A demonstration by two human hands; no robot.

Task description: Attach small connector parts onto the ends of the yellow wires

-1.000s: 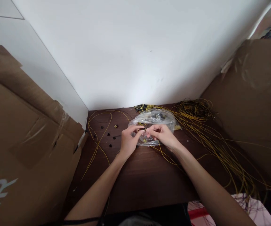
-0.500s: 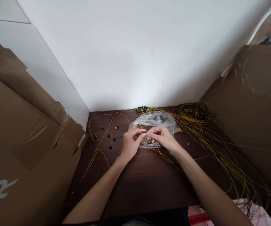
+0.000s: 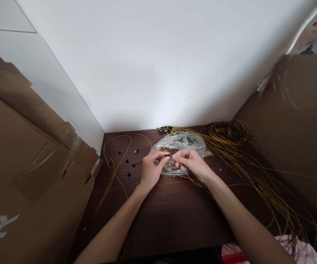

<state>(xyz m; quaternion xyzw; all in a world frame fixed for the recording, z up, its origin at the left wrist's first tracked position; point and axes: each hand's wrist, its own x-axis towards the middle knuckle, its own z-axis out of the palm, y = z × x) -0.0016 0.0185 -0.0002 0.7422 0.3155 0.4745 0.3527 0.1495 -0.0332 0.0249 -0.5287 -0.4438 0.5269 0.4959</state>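
Note:
My left hand (image 3: 152, 168) is closed, pinching a small black part (image 3: 167, 155) between thumb and fingertips. Just right of it, my right hand (image 3: 188, 161) pinches a thin yellow wire (image 3: 193, 180) that trails down from the fingers. The two sets of fingertips are a small gap apart. Beneath and behind them lies a clear plastic bag (image 3: 199, 143) with small yellow and black pieces in it. How the wire meets the black part is too small to make out.
Several small black pieces (image 3: 129, 175) and a yellow one (image 3: 135, 151) lie left on the dark table (image 3: 164, 216), near a looped yellow wire (image 3: 114, 170). A bundle of yellow wires (image 3: 246, 168) runs along the right. Cardboard (image 3: 37, 146) stands left, more cardboard (image 3: 293, 128) right.
My right fingertips have drawn slightly away to the right from the left ones, leaving a small gap. The left hand keeps its pinch, and the view has tilted slightly.

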